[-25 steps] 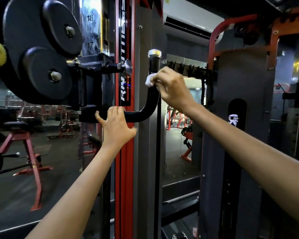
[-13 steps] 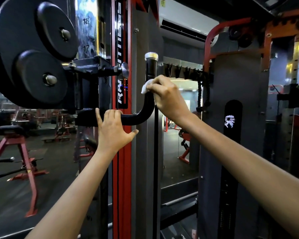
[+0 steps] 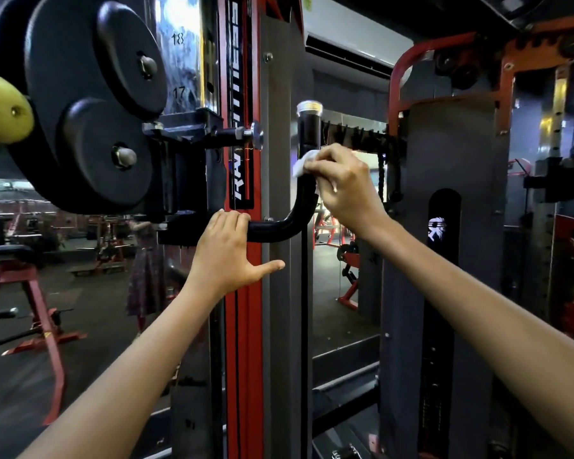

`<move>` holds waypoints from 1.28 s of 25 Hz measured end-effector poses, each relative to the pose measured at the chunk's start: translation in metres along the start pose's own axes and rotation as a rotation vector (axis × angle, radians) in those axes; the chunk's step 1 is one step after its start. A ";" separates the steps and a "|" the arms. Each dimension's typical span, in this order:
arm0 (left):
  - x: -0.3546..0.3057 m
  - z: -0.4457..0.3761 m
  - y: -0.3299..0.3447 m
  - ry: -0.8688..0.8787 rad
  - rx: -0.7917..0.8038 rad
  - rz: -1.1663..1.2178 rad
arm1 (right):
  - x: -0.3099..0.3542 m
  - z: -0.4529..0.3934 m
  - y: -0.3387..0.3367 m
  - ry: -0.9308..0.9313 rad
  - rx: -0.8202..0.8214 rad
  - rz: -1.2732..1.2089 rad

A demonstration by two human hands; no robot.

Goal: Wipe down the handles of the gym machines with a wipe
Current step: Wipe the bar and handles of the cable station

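dim gym interior, glare on the chrome upright (image 3: 183,54), wide-angle bending at edges, soft blurred background

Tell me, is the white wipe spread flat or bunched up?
Bunched up: the wipe is crumpled under the right hand, pressed around the black handle.

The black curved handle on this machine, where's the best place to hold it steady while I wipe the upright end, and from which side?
Probably the horizontal run of the black handle, near where it meets the carriage, coming over from above. That stretch is straight and bare, and the left hand already hooks its fingers over it there. This leaves the bend and upright end free for the right hand pressing the wipe.
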State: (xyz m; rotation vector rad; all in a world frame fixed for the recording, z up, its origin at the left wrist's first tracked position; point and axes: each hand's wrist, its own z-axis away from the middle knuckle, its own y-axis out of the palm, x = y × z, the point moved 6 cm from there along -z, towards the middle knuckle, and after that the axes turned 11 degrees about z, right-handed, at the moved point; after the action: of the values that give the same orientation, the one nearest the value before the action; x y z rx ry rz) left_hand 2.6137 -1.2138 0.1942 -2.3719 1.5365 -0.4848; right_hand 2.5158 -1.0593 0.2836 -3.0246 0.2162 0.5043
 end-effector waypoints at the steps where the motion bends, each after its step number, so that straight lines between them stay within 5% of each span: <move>1: 0.000 -0.001 0.000 0.023 -0.009 0.006 | 0.000 -0.006 -0.003 0.002 0.024 -0.011; 9: 0.006 0.001 0.009 0.062 -0.056 0.024 | 0.001 -0.034 0.006 0.066 -0.109 0.224; 16: 0.006 0.002 0.013 0.095 -0.146 0.019 | 0.012 -0.011 0.003 0.074 0.061 0.119; 20: 0.008 0.003 0.016 0.127 -0.217 0.027 | -0.011 -0.050 0.000 0.225 -0.012 0.146; 27: 0.007 0.004 0.017 0.118 -0.219 0.056 | 0.021 0.015 0.007 0.181 0.008 0.159; 32: 0.006 0.003 0.016 0.107 -0.188 0.080 | 0.051 0.054 0.021 0.327 -0.001 0.228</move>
State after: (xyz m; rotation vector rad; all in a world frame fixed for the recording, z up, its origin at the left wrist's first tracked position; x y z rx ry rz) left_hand 2.6045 -1.2258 0.1861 -2.4453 1.7886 -0.4756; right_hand 2.5430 -1.0812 0.2148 -3.0818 0.5824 0.0154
